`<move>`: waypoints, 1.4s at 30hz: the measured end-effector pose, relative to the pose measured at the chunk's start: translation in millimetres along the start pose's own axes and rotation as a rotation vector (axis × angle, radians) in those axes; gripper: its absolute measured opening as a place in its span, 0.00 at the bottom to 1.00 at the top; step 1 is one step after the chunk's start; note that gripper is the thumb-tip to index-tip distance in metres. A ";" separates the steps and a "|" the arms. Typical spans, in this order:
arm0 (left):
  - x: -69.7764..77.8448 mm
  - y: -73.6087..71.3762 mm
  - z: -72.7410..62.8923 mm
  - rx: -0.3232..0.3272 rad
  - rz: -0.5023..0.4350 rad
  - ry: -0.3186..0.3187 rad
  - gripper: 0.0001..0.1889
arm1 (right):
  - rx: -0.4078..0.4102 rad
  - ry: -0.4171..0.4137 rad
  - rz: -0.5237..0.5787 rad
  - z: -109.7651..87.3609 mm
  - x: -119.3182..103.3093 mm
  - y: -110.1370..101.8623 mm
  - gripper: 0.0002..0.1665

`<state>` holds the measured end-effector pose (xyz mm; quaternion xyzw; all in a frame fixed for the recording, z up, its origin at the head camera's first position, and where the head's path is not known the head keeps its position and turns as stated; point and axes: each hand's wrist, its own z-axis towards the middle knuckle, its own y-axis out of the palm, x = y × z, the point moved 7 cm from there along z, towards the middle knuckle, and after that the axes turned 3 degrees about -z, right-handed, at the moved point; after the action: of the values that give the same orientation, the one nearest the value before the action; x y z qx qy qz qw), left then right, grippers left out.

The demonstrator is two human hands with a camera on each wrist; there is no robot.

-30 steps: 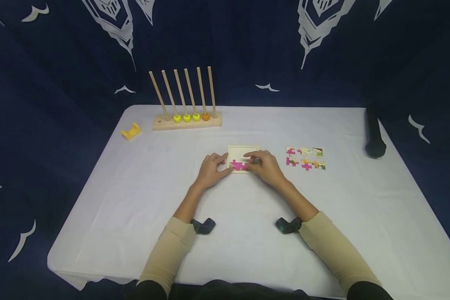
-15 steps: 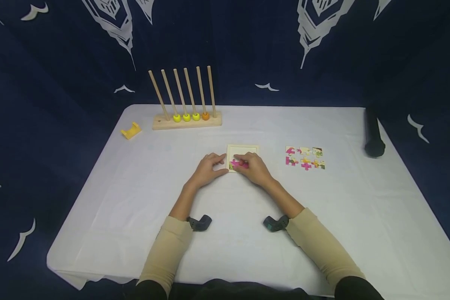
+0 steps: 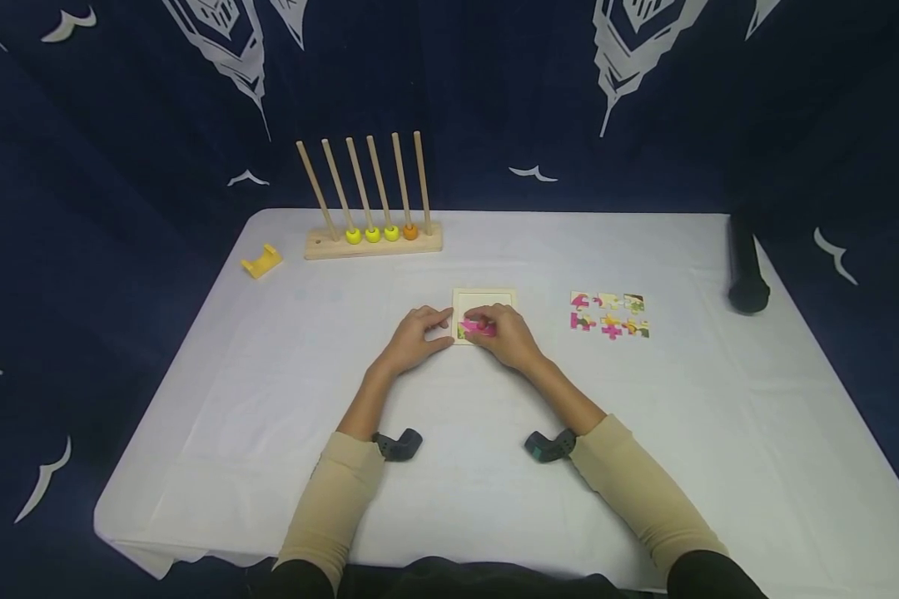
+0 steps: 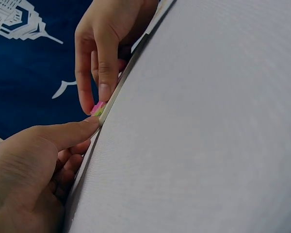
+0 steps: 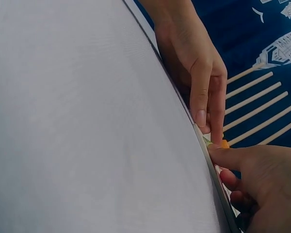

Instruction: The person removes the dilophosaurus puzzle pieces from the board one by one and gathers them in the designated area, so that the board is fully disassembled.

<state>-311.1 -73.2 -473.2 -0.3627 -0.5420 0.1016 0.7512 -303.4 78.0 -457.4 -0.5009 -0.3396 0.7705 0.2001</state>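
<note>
A square puzzle frame [image 3: 484, 292] lies flat mid-table, with pink and green jigsaw pieces [image 3: 483, 328] along its near side. My left hand [image 3: 412, 337] rests against the frame's left edge, thumb at the near corner and index finger farther up. Over the frame, my right hand [image 3: 509, 339] has its thumb and index finger on either side of a piece in the near row, pinching it. In the left wrist view a pink and green puzzle piece [image 4: 99, 108] shows at the fingertips of both hands. My right hand partly covers the row.
Several loose jigsaw pieces [image 3: 610, 316] lie in two rows right of the frame. Behind stands a wooden peg rack [image 3: 374, 246] with yellow and orange beads. A yellow curved piece [image 3: 262, 262] sits at the far left, a black cylindrical object [image 3: 749, 270] at the right edge.
My right hand has moved left across the frame, toward the left part of the near row. The left hand has shifted slightly left. The loose pieces stay put.
</note>
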 end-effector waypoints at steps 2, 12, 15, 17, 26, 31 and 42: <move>0.4 0.0 -0.3 -0.002 -0.003 -0.003 0.27 | 0.017 -0.013 0.015 -0.2 -0.8 -0.8 0.19; 1.1 -0.7 -1.4 0.019 -0.014 0.000 0.27 | 0.068 -0.041 0.082 -1.7 -0.7 -4.7 0.18; 0.4 1.1 -1.8 0.014 -0.012 -0.001 0.27 | 0.070 -0.038 0.100 -3.5 1.0 -4.8 0.17; -0.1 2.5 -2.0 0.008 -0.006 -0.003 0.27 | 0.071 -0.034 0.113 -4.8 2.1 -4.5 0.17; 0.9 2.4 -2.6 0.013 0.006 0.001 0.27 | 0.090 -0.022 0.173 -5.8 2.3 -7.8 0.16; 0.0 4.4 -1.3 0.008 0.015 -0.007 0.27 | 0.092 0.020 0.258 -10.8 3.3 -20.7 0.15; 1.3 1.8 -0.8 0.015 0.009 -0.025 0.27 | 0.170 0.074 0.198 -58.2 -4.3 -100.1 0.14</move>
<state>-309.4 -71.6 -473.6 -0.3583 -0.5490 0.1138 0.7465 -251.9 163.1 -397.8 -0.5413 -0.2141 0.7935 0.1772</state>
